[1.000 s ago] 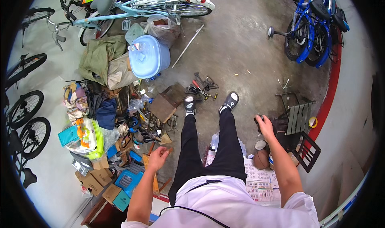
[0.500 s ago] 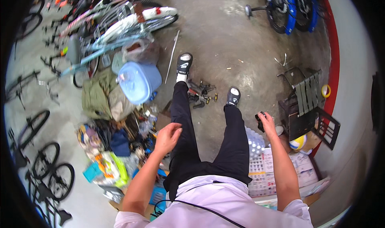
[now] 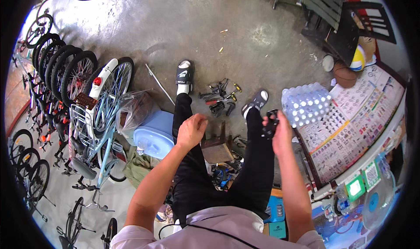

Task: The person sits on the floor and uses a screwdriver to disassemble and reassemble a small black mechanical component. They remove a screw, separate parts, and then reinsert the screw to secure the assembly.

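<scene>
I stand on a concrete floor in black trousers and sandals. My right hand [image 3: 280,133] is raised over my right leg and grips a small black part [image 3: 271,122], its exact kind too small to tell. My left hand [image 3: 191,130] hangs above my left thigh with the fingers loosely curled and nothing in it. Between my feet lies a scatter of hand tools [image 3: 218,101] with dark and red handles. A small wooden stool [image 3: 216,146] sits just below them, between my legs.
A light blue bicycle [image 3: 94,122] and a row of parked bicycles [image 3: 57,69] fill the left. A blue plastic tub [image 3: 154,137] stands by my left leg. A wrapped pack of water bottles [image 3: 306,102], a printed poster sheet [image 3: 354,117] and a dark chair [image 3: 350,25] lie right.
The view has swung round: the bicycles now stand to my left and the bottle pack to my right. My right hand has come up and now holds a black part. My left hand stays empty.
</scene>
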